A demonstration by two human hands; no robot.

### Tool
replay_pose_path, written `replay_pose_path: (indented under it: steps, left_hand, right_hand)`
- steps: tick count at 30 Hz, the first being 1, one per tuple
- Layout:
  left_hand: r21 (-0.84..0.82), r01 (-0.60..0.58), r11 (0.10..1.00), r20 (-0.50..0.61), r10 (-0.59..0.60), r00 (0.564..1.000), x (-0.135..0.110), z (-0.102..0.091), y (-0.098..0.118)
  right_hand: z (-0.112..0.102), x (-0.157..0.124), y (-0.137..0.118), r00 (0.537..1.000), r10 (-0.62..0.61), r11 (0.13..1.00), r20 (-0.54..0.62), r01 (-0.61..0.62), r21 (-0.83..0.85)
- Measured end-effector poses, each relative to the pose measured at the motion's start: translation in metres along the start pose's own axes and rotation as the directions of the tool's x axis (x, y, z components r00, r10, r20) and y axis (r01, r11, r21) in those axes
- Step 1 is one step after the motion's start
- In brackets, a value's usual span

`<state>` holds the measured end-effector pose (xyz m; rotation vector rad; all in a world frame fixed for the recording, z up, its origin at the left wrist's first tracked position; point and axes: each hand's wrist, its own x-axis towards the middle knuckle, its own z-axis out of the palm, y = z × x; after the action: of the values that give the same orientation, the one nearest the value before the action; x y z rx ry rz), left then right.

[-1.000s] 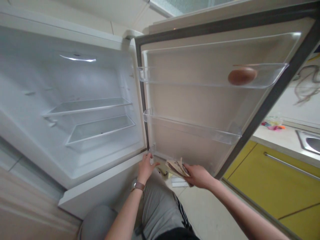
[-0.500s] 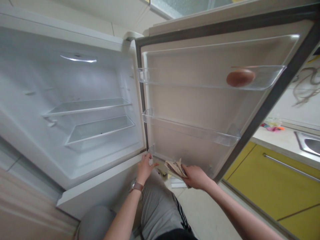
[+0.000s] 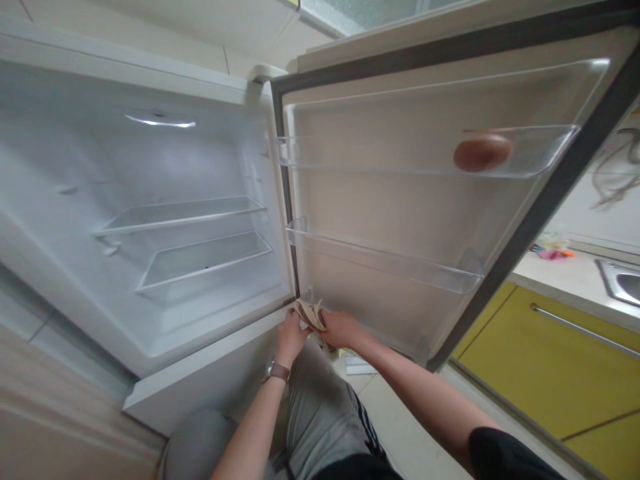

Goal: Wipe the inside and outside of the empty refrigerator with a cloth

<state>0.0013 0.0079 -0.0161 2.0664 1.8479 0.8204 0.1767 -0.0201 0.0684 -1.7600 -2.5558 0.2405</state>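
Observation:
I look up into an open fridge [image 3: 150, 267] with its door [image 3: 400, 220] swung to the right. My right hand [image 3: 337, 329] grips a crumpled beige cloth [image 3: 310, 312] and presses it at the bottom inner corner of the door, near the hinge. My left hand [image 3: 290, 337], with a watch on the wrist, sits right beside it, its fingers curled against the cloth and the door's lower edge. A brown egg [image 3: 481, 152] lies in the top clear door bin [image 3: 540, 150].
Two glass shelves [image 3: 190, 210] span the white fridge interior. A second clear door bin [image 3: 390, 263] runs across the middle of the door. To the right stand yellow cabinets [image 3: 560, 373], a counter and a steel sink [image 3: 623, 283]. My grey-trousered knees are below.
My right hand slid the cloth leftward along the door's bottom edge to the hinge corner, meeting my left hand, which stayed put.

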Motion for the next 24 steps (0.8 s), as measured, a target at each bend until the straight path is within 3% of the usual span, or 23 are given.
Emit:
replay_pose_path:
  steps: [6, 16, 19, 24]
  left_hand:
    - [-0.005, -0.043, 0.999, -0.028, 0.043, 0.999, -0.003, -0.002, 0.001]
    - [0.001, -0.074, 0.997, -0.099, 0.074, 0.992, -0.005, 0.004, 0.007]
    - [0.006, -0.076, 0.997, -0.104, 0.076, 0.992, -0.004, 0.006, 0.007]
    - [0.017, -0.072, 0.997, -0.098, 0.074, 0.992, -0.004, 0.006, 0.006]
  right_hand:
    - [-0.001, -0.038, 0.024, 1.000, -0.002, 1.000, 0.001, 0.002, -0.003]
    - [-0.018, -0.141, 0.109, 0.991, 0.088, 0.996, 0.103, -0.085, -0.038]
    - [-0.019, -0.148, 0.115, 0.990, 0.107, 0.993, 0.089, -0.102, -0.055]
    - [-0.015, -0.131, 0.102, 0.992, 0.091, 0.993, 0.085, -0.084, -0.085]
